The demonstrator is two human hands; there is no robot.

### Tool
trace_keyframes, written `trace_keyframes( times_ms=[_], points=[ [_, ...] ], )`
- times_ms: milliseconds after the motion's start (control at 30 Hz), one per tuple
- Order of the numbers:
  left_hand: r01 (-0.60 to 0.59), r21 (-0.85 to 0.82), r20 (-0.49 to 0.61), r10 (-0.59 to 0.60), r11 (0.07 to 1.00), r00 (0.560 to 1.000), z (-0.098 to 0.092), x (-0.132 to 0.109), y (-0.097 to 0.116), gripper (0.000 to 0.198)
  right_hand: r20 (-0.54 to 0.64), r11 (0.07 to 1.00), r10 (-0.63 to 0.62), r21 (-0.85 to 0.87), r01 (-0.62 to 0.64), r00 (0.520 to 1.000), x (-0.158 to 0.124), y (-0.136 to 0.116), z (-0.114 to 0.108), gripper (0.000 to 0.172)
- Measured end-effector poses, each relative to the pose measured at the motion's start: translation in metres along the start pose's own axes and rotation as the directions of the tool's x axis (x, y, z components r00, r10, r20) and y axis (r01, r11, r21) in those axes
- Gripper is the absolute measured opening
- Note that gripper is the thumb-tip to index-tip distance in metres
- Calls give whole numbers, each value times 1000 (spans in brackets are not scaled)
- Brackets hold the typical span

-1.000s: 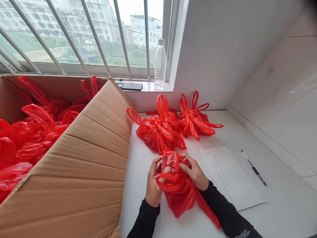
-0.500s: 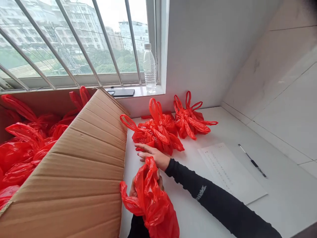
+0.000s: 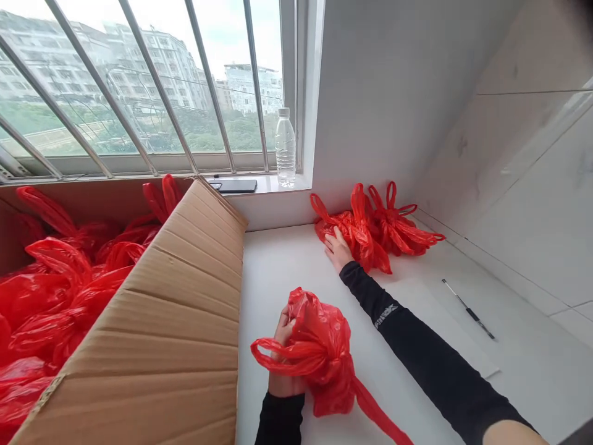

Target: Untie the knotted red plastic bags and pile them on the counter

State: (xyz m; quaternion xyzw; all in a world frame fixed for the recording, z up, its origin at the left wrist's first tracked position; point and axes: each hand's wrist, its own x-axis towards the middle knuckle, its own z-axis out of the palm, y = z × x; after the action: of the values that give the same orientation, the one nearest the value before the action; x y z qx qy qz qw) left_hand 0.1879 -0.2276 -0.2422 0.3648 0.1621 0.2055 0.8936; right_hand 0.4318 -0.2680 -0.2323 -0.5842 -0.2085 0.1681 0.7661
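Observation:
A tied red plastic bag (image 3: 331, 346) is in my left hand (image 3: 283, 327), over the white table. The fingers wrap its left side, and some of them are hidden behind the plastic. One handle loop sticks out to the left; a long strip trails to the lower right. Farther off, my right hand (image 3: 339, 250) lies against another knotted red bag (image 3: 359, 238), fingers stretched out along its near left side. That bag sits pressed up to a third red bag (image 3: 405, 228) by the wall. What the bags contain is hidden.
At left stands an open cardboard box (image 3: 185, 296) full of red bags (image 3: 60, 296). A water bottle (image 3: 286, 151) and a dark phone (image 3: 236, 185) rest on the windowsill. A pen (image 3: 469, 309) and a pale paper sheet (image 3: 456, 321) lie on the table (image 3: 278, 259) at right.
My right hand has moved away and to the right, and the bag beside it has shifted right against the other one. The bag in my left hand has turned and moved slightly right.

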Motion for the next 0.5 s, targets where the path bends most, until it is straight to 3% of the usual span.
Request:
trace_keyframes(
  times_ms=[100,167,267,367,500],
  points=[
    [-38,-11,-44,37,999,998,7,3,-7,48,42,995,98,9,-99,994,-52,-17,-15,55],
    [-92,99,-41,96,991,995,9,2,-12,54,173,989,147,-22,-146,974,-94,-23,-22,45],
    [-103,300,-9,110,948,994,14,-1,-20,55,253,982,150,-154,-113,956,-144,-21,-28,37],
    [-84,462,-26,108,883,994,20,-6,-25,52,228,975,136,-201,-90,964,-166,-12,-32,33],
    [-128,552,9,147,824,989,23,-7,-26,41,189,983,125,-155,-96,974,-166,-8,-35,27]
  ],
)
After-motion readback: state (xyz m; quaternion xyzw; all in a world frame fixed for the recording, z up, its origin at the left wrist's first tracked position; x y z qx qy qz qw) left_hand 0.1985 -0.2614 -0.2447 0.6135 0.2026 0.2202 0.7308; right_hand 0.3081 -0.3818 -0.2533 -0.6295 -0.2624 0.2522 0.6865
